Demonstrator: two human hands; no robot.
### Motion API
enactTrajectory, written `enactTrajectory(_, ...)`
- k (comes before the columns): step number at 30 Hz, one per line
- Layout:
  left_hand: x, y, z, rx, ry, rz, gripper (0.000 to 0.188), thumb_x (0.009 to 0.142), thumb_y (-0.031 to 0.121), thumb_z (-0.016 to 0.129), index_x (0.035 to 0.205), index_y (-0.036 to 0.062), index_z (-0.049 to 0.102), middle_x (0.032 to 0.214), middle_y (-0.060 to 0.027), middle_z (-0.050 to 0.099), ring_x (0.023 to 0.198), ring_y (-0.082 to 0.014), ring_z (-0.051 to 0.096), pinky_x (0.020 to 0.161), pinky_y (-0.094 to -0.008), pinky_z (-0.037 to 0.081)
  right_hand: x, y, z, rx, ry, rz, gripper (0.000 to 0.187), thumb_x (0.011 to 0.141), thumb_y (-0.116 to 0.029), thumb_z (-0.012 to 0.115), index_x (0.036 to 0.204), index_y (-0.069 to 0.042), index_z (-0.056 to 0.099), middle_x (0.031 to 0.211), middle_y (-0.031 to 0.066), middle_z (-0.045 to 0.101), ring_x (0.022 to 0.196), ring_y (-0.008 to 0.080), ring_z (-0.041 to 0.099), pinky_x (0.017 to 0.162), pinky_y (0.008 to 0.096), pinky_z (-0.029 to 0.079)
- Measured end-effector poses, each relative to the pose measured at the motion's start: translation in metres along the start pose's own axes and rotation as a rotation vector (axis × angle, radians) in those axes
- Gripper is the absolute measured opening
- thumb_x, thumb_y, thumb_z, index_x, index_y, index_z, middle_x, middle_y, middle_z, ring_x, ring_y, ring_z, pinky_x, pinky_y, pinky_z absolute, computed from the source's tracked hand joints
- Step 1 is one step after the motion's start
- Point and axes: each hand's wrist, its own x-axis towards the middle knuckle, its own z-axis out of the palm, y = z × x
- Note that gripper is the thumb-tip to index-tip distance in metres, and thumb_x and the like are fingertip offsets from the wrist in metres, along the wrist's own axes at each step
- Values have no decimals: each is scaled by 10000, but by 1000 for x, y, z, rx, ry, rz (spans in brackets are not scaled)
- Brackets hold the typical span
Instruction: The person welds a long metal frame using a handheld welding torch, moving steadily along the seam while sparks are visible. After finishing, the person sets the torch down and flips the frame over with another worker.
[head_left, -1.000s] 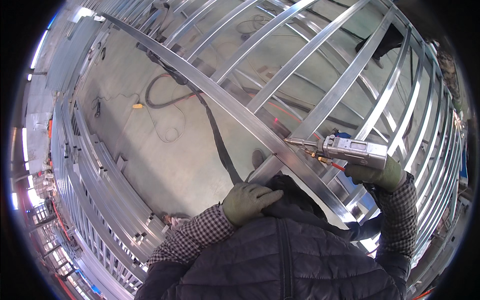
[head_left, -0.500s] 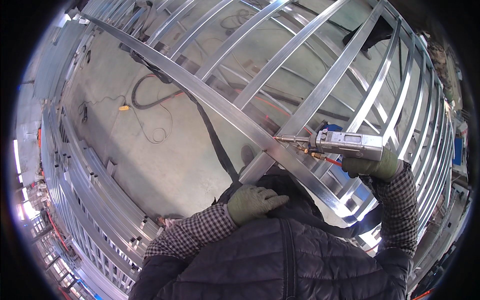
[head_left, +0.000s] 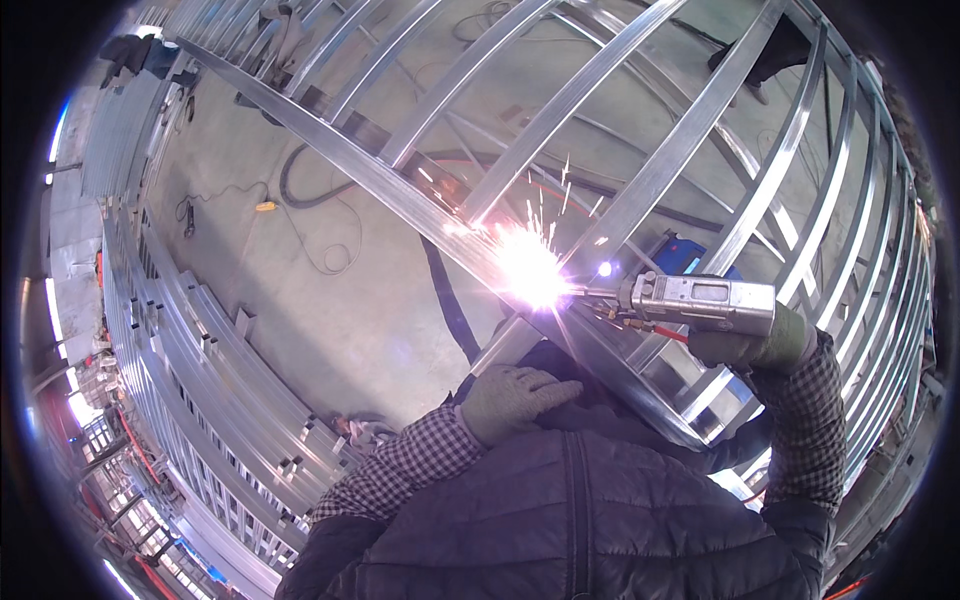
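Note:
In a green work glove, my right hand [head_left: 755,345] is closed round a silver hand-held welding gun [head_left: 705,297]. The gun's nozzle points left at a long metal beam [head_left: 400,205], where a crossbar joins it. A white-violet glare [head_left: 535,275] with flying sparks covers that joint and hides the nozzle tip. My left hand [head_left: 508,402], gloved too, lies flat over dark cloth in front of my jacket [head_left: 480,500], its fingers stretched to the right and holding nothing visible.
Many parallel bars [head_left: 570,105] of the metal frame run to the upper right. Stacked metal profiles [head_left: 215,370] lie at left. A black hose [head_left: 290,180] and a small yellow object [head_left: 265,206] are on the floor. Another person's dark-clothed leg [head_left: 775,55] shows at upper right.
A bright glare and sparks have started at the nozzle on the beam. My hands keep their hold and place, while the whole view has shifted slightly.

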Motion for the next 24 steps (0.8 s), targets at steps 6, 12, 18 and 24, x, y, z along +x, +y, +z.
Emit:
enactTrajectory(6,1,-2,2,-12,9,-9,652,776,390,776,1368,144,658,1086,-77,756,975,-274,746,819,-432,577,0,15,-8,-63,-83,-125,459,925,-85,779,1348,44,655,1131,137,760,945,201,722,811,333,607)
enactTrajectory(12,2,-1,-1,8,-5,-31,547,817,241,731,1354,161,666,1081,-60,762,950,-257,749,799,-412,581,-1,12,-7,-25,-89,-121,504,927,-94,781,1387,46,628,1221,166,750,1051,244,730,894,358,606)
enactTrajectory(18,4,0,-2,12,0,-33,546,820,225,725,1359,174,663,1086,-55,764,952,-254,750,813,-408,581,-5,6,0,315,-35,170,523,939,-113,783,1406,49,612,1256,165,739,1073,244,726,913,356,600)
enactTrajectory(24,4,2,-2,18,15,-44,536,831,226,717,1362,178,658,1087,-54,764,960,-255,752,836,-414,582,-12,11,0,360,-40,205,526,940,-114,781,1410,48,608,1261,161,737,1078,238,721,916,355,597)
